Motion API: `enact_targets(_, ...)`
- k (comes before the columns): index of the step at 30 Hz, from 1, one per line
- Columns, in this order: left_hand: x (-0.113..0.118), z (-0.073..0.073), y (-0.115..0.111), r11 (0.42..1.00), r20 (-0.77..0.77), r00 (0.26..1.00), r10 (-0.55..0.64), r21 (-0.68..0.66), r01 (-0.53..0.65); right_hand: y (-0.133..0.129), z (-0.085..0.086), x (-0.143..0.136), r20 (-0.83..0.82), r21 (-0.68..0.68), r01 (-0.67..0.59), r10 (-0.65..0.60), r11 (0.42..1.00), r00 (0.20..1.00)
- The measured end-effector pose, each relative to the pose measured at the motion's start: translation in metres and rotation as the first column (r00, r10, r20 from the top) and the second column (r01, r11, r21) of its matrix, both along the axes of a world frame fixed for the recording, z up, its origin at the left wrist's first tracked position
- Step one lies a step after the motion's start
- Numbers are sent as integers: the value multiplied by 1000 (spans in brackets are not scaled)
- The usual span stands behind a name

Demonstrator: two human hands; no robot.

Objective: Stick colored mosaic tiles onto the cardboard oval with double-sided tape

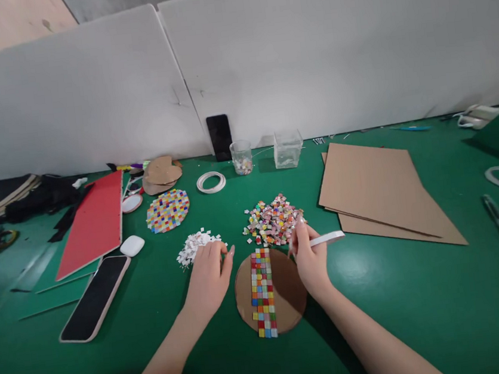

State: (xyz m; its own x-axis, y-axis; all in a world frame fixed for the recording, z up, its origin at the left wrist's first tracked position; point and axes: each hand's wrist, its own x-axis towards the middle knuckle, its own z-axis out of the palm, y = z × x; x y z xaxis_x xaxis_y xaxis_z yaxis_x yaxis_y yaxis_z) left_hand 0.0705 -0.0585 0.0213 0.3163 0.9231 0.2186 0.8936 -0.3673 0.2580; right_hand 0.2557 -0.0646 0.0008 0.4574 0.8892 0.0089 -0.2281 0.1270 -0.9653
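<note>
A round cardboard disc lies on the green table, with rows of small coloured tiles running down its left-middle part. My left hand is closed at the lower right edge of a pile of white bits; what its fingers hold, if anything, is too small to tell. My right hand is closed around a white tool that sticks out to the right. Its fingertips are at the right edge of a heap of loose coloured tiles, above the disc.
Cardboard sheets lie at the right. Behind stand a plastic cup, a clear box and an upright phone. A tiled disc, a red board and another phone are at the left.
</note>
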Motion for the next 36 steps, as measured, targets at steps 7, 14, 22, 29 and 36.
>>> enact_targets(7,2,-24,24,981,-337,936,99,192,-34,7,-4,6,37,13,44,-45,999,998)
enact_targets(14,-15,-16,23,976,-200,969,144,189,-106,14,-9,15,129,-6,10,-10,1000,992)
enact_targets(22,8,6,52,999,14,1000,-19,-37,20,18,-17,28,467,-76,-243,250,967,849)
enact_targets(29,24,-9,59,971,-36,982,-183,-160,175,14,-12,23,585,-104,-378,364,920,724)
enact_targets(36,30,-22,59,976,19,983,-185,-117,186,12,-18,24,593,-133,-320,334,938,733)
